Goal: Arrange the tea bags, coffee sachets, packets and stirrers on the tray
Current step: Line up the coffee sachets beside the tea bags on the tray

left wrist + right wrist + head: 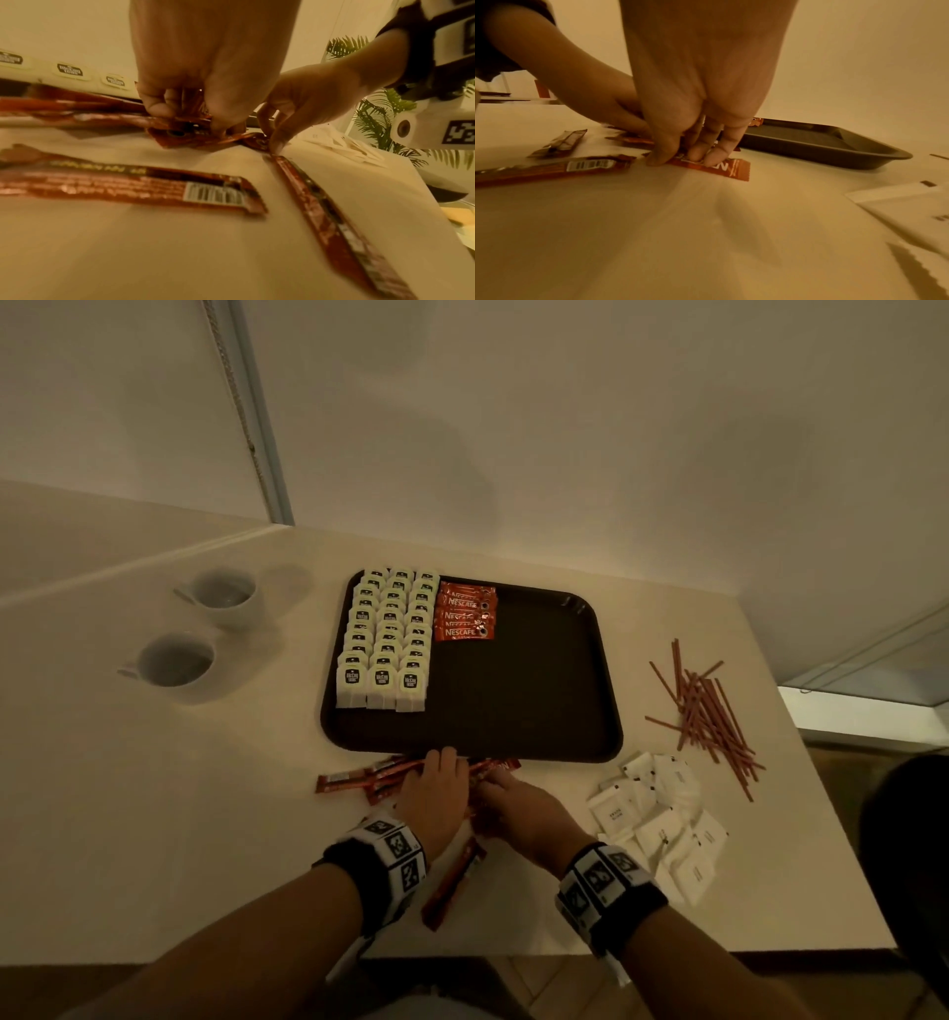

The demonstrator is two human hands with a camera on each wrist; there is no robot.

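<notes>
A dark tray holds three columns of tea bags on its left and a stack of orange coffee sachets beside them. Loose coffee sachets lie on the table in front of the tray. Both hands meet over them. My left hand curls its fingers round a sachet. My right hand pinches another sachet between thumb and fingers against the table. Two more sachets lie nearer my left wrist. White packets and red stirrers lie loose at the right.
Two white cups stand left of the tray. A wall runs behind the table. The table's front edge is just under my wrists. A dark object sits past the right edge.
</notes>
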